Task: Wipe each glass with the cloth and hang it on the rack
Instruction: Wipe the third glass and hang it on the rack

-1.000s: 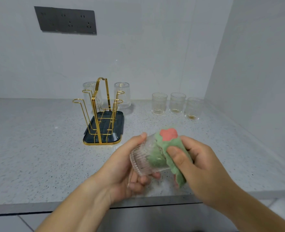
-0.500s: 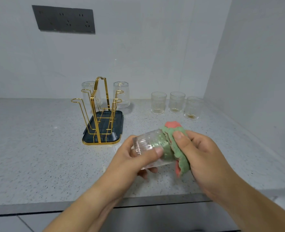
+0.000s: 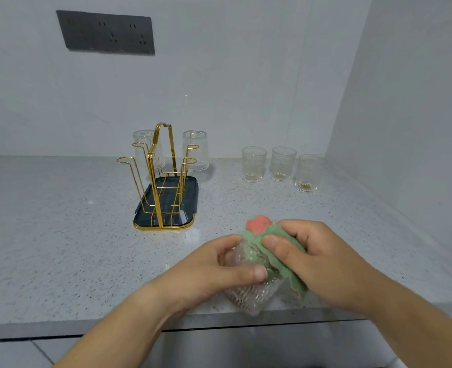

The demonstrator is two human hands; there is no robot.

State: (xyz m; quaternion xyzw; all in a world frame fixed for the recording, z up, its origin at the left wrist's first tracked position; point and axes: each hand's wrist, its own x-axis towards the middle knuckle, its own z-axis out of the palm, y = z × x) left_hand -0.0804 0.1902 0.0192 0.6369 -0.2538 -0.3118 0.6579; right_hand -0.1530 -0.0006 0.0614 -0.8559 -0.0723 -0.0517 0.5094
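Observation:
My left hand (image 3: 214, 269) grips a ribbed clear glass (image 3: 251, 296) held tilted above the counter's front edge. My right hand (image 3: 315, 258) pinches a green cloth with a red patch (image 3: 272, 240) and presses it against the glass's upper end. A gold wire rack (image 3: 161, 176) on a dark tray (image 3: 150, 221) stands behind, to the left. Two glasses (image 3: 196, 151) hang upside down on its far pegs, the left one (image 3: 144, 144) partly hidden by the handle. Three upright glasses (image 3: 254, 164) (image 3: 283, 163) (image 3: 307, 172) stand in a row at the back right.
A speckled grey counter (image 3: 60, 235) runs to a white back wall and a side wall at the right. A dark socket panel (image 3: 108, 33) is fixed high on the back wall. The near pegs of the rack carry nothing.
The glass has turned in my left hand, its base now pointing down toward me. My right hand has worked the cloth round its upper end.

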